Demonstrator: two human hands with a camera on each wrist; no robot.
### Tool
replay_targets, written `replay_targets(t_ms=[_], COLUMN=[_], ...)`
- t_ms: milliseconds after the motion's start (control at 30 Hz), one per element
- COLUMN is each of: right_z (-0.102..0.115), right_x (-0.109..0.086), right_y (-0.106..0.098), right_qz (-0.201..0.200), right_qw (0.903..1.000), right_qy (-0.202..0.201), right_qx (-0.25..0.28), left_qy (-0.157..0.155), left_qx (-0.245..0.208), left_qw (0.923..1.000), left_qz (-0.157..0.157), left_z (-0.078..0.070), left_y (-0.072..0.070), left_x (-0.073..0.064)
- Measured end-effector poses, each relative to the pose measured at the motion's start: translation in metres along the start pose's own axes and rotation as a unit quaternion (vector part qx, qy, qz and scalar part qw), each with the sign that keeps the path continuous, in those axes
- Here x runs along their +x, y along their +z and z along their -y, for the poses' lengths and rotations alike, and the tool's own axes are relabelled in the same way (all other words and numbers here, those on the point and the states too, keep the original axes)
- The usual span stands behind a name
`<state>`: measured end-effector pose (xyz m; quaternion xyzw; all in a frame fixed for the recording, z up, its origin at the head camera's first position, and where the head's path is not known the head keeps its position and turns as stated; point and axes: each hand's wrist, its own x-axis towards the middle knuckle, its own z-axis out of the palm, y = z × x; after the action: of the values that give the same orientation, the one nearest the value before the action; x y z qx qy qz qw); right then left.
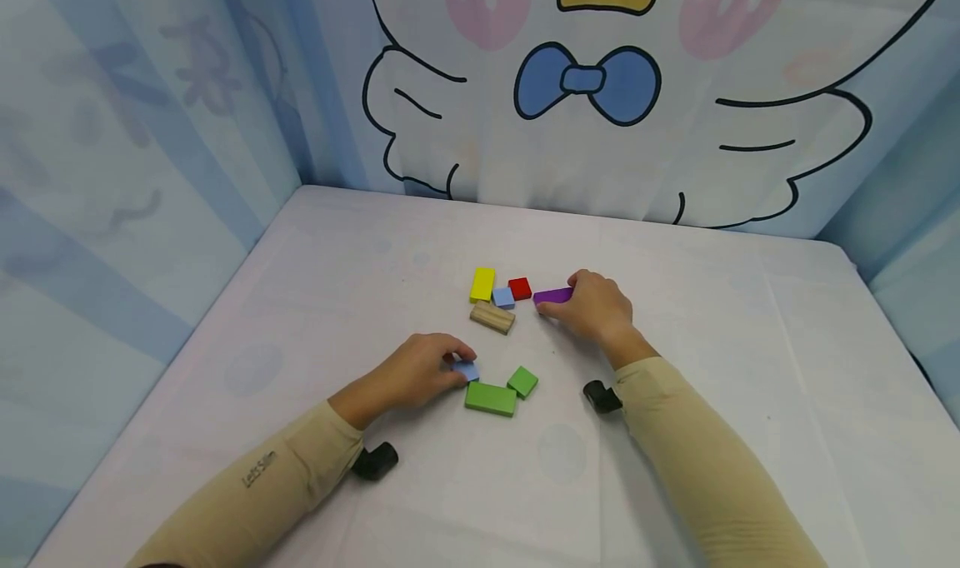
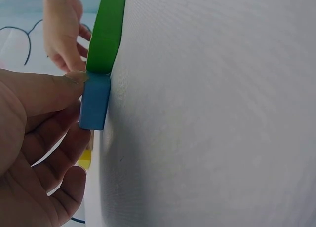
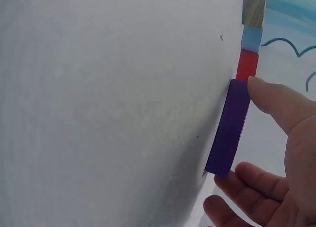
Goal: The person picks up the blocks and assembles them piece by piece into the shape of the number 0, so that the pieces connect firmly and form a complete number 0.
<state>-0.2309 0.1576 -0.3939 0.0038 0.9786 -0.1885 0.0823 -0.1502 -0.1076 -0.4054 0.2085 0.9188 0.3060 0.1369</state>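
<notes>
My left hand (image 1: pixel 425 371) pinches a small blue block (image 1: pixel 466 371) between thumb and fingers; in the left wrist view the blue block (image 2: pixel 95 101) meets the end of a long green block (image 2: pixel 106 34). In the head view that green block (image 1: pixel 491 399) lies on the table, a green cube (image 1: pixel 522 381) at its right corner. My right hand (image 1: pixel 596 308) holds a long purple block (image 1: pixel 553 296), thumb at one end and fingers at the other. Right by the purple block in the right wrist view is a red block (image 3: pixel 247 65).
Left of the purple block, a yellow block (image 1: pixel 482 285), a second blue block (image 1: pixel 503 298), the red block (image 1: pixel 520 288) and a wood-grain block (image 1: pixel 492 317) sit close together. The white-covered table (image 1: pixel 300 301) ends at a patterned curtain (image 1: pixel 585 160).
</notes>
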Motion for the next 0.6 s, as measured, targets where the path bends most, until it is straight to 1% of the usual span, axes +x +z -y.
replay_targets(t_ms=[133,433,600], right_z=[0.0010,-0.0031,-0.0065], right_x=[0.0007,0.0003,0.0011], right_y=[-0.0007,-0.0039,-0.0035], right_qz=[0.012,0.047,0.053], right_qw=[0.9998,0.9969,0.9964], right_qy=[-0.010,-0.049,-0.049], right_qx=[0.015,0.038,0.045], left_qy=[0.004,0.010,0.006], left_qx=[-0.003,-0.005,-0.006], left_qw=[1.0000,0.9999,1.0000], left_qz=[0.002,-0.001,0.000], left_z=[0.0002,0.0004,-0.0001], left_y=[-0.0005,-0.0009,-0.0007], left_x=[-0.0009,-0.0011,-0.0008])
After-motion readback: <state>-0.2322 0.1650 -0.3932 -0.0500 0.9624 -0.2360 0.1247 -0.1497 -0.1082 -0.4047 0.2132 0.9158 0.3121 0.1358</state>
